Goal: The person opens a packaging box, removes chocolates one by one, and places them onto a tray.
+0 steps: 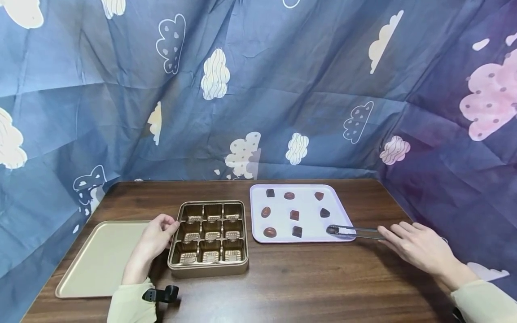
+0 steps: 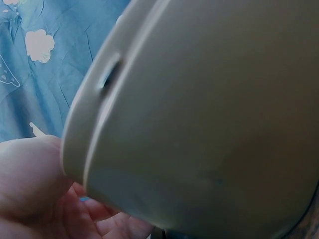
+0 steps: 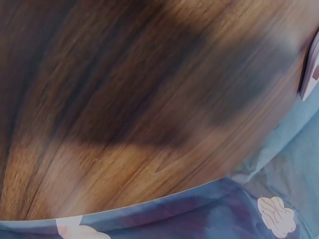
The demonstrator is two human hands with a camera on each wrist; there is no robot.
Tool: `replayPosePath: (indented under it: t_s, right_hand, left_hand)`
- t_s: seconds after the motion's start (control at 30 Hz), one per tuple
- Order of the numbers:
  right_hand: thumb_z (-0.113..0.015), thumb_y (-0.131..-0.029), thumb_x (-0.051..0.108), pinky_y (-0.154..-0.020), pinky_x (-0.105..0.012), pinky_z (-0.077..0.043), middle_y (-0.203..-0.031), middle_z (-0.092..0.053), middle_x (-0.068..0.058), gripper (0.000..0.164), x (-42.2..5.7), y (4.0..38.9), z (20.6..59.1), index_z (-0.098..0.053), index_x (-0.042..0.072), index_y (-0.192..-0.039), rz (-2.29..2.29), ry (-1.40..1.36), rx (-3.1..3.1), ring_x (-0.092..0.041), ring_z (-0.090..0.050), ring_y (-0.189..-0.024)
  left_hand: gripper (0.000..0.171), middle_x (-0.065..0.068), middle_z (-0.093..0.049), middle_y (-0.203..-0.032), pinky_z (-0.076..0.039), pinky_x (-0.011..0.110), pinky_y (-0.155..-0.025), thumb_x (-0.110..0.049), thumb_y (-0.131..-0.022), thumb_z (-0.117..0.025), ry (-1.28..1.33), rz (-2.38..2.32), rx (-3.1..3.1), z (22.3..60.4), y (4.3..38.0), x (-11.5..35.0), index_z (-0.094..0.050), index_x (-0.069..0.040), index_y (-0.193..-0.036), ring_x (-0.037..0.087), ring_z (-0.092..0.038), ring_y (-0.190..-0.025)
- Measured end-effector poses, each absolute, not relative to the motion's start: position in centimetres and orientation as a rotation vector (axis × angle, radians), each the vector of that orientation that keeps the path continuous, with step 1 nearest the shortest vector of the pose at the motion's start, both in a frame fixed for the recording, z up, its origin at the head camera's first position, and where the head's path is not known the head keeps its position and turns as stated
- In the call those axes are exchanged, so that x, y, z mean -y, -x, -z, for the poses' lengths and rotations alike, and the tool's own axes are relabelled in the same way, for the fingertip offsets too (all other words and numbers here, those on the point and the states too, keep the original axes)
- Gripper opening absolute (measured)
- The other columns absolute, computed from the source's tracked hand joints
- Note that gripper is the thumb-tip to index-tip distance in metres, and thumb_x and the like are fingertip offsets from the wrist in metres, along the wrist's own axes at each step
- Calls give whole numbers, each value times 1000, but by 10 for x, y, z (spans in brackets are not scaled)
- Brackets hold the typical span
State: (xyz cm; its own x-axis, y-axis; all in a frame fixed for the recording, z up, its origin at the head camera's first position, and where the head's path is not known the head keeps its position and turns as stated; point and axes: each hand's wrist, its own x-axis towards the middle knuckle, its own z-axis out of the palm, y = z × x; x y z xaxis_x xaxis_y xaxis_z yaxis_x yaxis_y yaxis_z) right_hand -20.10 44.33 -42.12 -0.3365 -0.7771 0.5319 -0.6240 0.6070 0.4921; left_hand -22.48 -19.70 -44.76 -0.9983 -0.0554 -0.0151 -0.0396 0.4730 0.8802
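A gold tin box point(image 1: 208, 269) with a compartmented insert stands mid-table in the head view; its compartments hold nothing. My left hand point(image 1: 155, 235) grips the box's left rim. In the left wrist view, the thumb side of that hand point(image 2: 30, 179) lies against the tin's wall point(image 2: 199, 124). A white tray point(image 1: 311, 233) to the right carries several chocolates, such as a square one point(image 1: 297, 231) and an oval one point(image 1: 269, 232). My right hand point(image 1: 420, 246) holds metal tongs point(image 1: 365, 233), whose tips are around a dark chocolate point(image 1: 333, 229) at the tray's lower right corner.
A flat gold lid point(image 1: 105, 253) lies left of the box, partly behind my left forearm. The wooden table point(image 1: 307, 278) is backed by a blue cloud-patterned cloth point(image 1: 262, 112). In the right wrist view, the table point(image 3: 124, 99) fills most of the frame.
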Motion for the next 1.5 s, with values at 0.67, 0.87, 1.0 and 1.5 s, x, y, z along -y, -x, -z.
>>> replayPosePath:
  t_s: [0.67, 0.87, 1.0, 1.5]
  right_hand:
    - [-44, -100, 51, -52, -46, -43, -82, -59, -7, 57, -447, 201, 426, -67, 1, -114, 165, -987, 2157, -29, -56, -64]
    - [-49, -94, 60, -50, -48, -46, -81, -60, -6, 63, -439, 201, 431, -67, 3, -115, 47, -805, 2221, -30, -57, -60]
    - [-67, -85, 55, -46, -47, -46, -86, -60, -7, 59, -434, 201, 433, -66, 6, -118, -44, -645, 2292, -26, -57, -61]
    - [-81, -80, 23, -62, -27, -34, -77, -61, -8, 44, -423, 215, 444, -66, 1, -115, -540, -91, 2332, -5, -46, -68]
  left_hand:
    - [17, 7, -51, -76, -54, 34, -56, -12, -99, -56, -119, 1589, 2704, 450, 222, 199, -51, 3, -102, 19, -54, -63]
    - [15, 6, -50, -74, -53, 33, -54, -11, -98, -56, -121, 1607, 2698, 451, 221, 199, -50, 3, -101, 18, -53, -58]
    - [15, 6, -49, -74, -53, 33, -53, -11, -99, -56, -118, 1611, 2692, 451, 223, 198, -50, 3, -101, 18, -52, -58]
    - [16, 6, -50, -73, -53, 33, -53, -13, -99, -57, -111, 1601, 2700, 447, 226, 197, -50, 2, -101, 19, -54, -59]
